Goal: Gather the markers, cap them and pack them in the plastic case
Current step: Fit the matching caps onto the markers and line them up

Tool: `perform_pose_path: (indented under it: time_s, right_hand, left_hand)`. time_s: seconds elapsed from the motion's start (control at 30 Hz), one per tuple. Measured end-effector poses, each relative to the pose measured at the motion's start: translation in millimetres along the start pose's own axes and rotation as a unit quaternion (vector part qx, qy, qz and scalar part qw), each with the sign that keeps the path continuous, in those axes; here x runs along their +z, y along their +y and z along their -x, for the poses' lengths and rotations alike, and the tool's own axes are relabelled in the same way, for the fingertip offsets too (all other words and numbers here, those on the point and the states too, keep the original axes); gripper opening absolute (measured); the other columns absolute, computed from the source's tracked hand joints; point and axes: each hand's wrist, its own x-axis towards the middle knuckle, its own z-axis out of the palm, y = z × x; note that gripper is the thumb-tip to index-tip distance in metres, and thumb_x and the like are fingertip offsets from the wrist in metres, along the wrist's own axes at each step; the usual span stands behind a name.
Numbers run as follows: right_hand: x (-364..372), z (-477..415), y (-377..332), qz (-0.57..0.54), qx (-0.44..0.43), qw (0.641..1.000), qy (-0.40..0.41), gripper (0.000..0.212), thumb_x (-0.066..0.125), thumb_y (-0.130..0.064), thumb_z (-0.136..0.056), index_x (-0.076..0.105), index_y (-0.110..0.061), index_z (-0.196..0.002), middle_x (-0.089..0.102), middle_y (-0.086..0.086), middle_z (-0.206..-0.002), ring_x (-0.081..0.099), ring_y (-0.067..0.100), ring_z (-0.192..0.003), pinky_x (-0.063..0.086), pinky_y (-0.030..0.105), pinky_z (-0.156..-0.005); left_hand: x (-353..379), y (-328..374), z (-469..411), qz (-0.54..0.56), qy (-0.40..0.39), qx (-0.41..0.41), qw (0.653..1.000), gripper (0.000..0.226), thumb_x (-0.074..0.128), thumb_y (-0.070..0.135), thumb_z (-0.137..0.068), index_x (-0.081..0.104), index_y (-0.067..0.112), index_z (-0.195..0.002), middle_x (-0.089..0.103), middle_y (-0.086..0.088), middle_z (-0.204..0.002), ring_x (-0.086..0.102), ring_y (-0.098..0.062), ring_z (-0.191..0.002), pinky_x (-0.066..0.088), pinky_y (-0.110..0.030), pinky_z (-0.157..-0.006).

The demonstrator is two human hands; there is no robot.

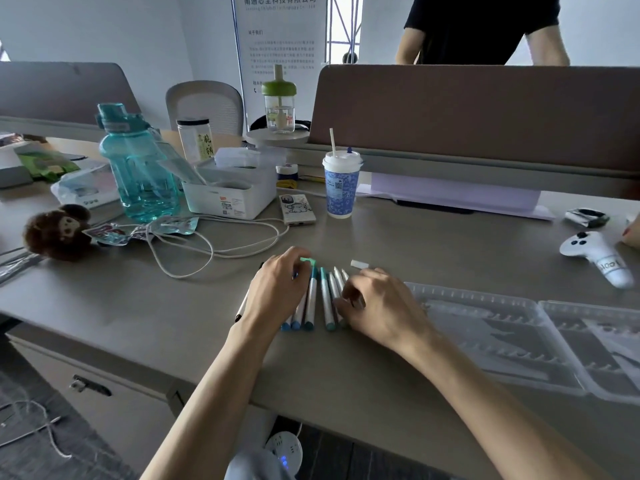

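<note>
Several white-barrelled markers [311, 301] with blue and teal ends lie side by side on the desk between my hands. My left hand [277, 289] rests over the left part of the row, fingers curled round a teal cap [308, 261] at the markers' far tips. My right hand [377, 306] lies on the right part of the row, its fingers curled against the marker barrels. A loose white cap [358, 264] sits just beyond my right hand. The clear plastic case [485, 327] lies open to the right, with nothing in its slots.
A blue paper cup [341, 187] with a straw, a power bank [297, 209] and white cables [214, 244] lie beyond the markers. A teal water bottle [138, 168] and white box stand left. A white controller [599, 258] sits far right. A person stands behind the divider.
</note>
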Motion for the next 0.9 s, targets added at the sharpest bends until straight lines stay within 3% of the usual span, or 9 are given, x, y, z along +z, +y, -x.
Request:
perform_pose_path:
  time_s: [0.17, 0.3, 0.4, 0.47, 0.63, 0.8, 0.9]
  right_hand:
    - [-8.2, -18.4, -11.8, 0.083, 0.069, 0.993, -0.042, 0.025, 0.058, -0.040, -0.087, 0.060, -0.015, -0.085, 0.065, 0.004, -0.090, 0.061, 0.024, -0.083, 0.045, 0.030, -0.068]
    - [-11.0, -32.8, -19.0, 0.122, 0.098, 0.984, -0.083, 0.025, 0.060, -0.040, -0.087, 0.051, -0.019, -0.078, 0.067, 0.008, -0.090, 0.050, 0.023, -0.069, 0.038, 0.028, -0.064]
    - [-8.6, -36.7, -11.7, 0.083, 0.132, 0.986, -0.066, 0.024, 0.064, -0.034, -0.085, 0.061, -0.013, -0.074, 0.070, 0.010, -0.085, 0.061, 0.026, -0.070, 0.044, 0.029, -0.062]
    - [-12.5, -31.8, -4.3, 0.019, 0.152, 0.988, -0.029, 0.031, 0.065, -0.038, -0.083, 0.063, -0.012, -0.066, 0.068, 0.008, -0.072, 0.064, 0.028, -0.067, 0.048, 0.030, -0.060]
    - [-27.2, -0.4, 17.2, -0.083, 0.159, 0.983, 0.046, 0.036, 0.065, -0.050, -0.077, 0.060, -0.020, -0.057, 0.063, -0.007, -0.053, 0.061, 0.010, -0.055, 0.050, 0.033, -0.056]
    - [-32.8, 22.9, 33.7, -0.150, 0.104, 0.977, 0.109, 0.032, 0.068, -0.041, -0.084, 0.062, -0.022, -0.060, 0.061, -0.011, -0.050, 0.057, 0.007, -0.048, 0.042, 0.023, -0.049]
    - [-37.3, 27.0, 34.5, -0.192, 0.059, 0.974, 0.105, 0.025, 0.067, -0.039, -0.089, 0.065, -0.023, -0.070, 0.063, -0.011, -0.055, 0.057, 0.007, -0.046, 0.045, 0.025, -0.047]
  left_hand:
    - [-16.5, 2.0, -3.5, 0.022, 0.051, -0.030, 0.998, 0.020, 0.051, 0.026, -0.092, 0.068, 0.031, -0.101, 0.071, 0.006, -0.087, 0.064, -0.016, -0.082, 0.052, -0.033, -0.073]
    - [-21.3, -9.5, -19.1, -0.055, 0.021, 0.004, 0.998, 0.024, 0.051, 0.020, -0.092, 0.070, 0.029, -0.105, 0.070, 0.006, -0.099, 0.061, -0.017, -0.091, 0.052, -0.034, -0.073]
    - [-17.7, -11.6, -40.1, -0.130, -0.045, 0.067, 0.988, 0.025, 0.050, 0.019, -0.097, 0.069, 0.024, -0.112, 0.064, 0.002, -0.113, 0.051, -0.021, -0.109, 0.047, -0.033, -0.082]
    - [-12.1, -10.1, -55.6, -0.168, -0.087, 0.102, 0.977, 0.026, 0.050, 0.022, -0.098, 0.067, 0.025, -0.117, 0.058, 0.002, -0.121, 0.044, -0.020, -0.119, 0.045, -0.034, -0.086]
    - [3.3, -8.4, -80.9, -0.243, -0.183, 0.114, 0.946, 0.020, 0.059, 0.029, -0.093, 0.068, 0.029, -0.111, 0.058, 0.004, -0.121, 0.040, -0.019, -0.124, 0.045, -0.038, -0.095]
    - [7.2, -9.1, -80.5, -0.182, -0.164, 0.115, 0.963, 0.016, 0.067, 0.027, -0.088, 0.069, 0.020, -0.101, 0.062, 0.000, -0.111, 0.046, -0.021, -0.117, 0.044, -0.029, -0.089]
    - [4.1, 16.9, -62.5, 0.110, -0.092, 0.043, 0.989, 0.010, 0.065, 0.013, -0.090, 0.066, 0.014, -0.099, 0.062, 0.004, -0.087, 0.059, -0.019, -0.084, 0.045, -0.023, -0.069]
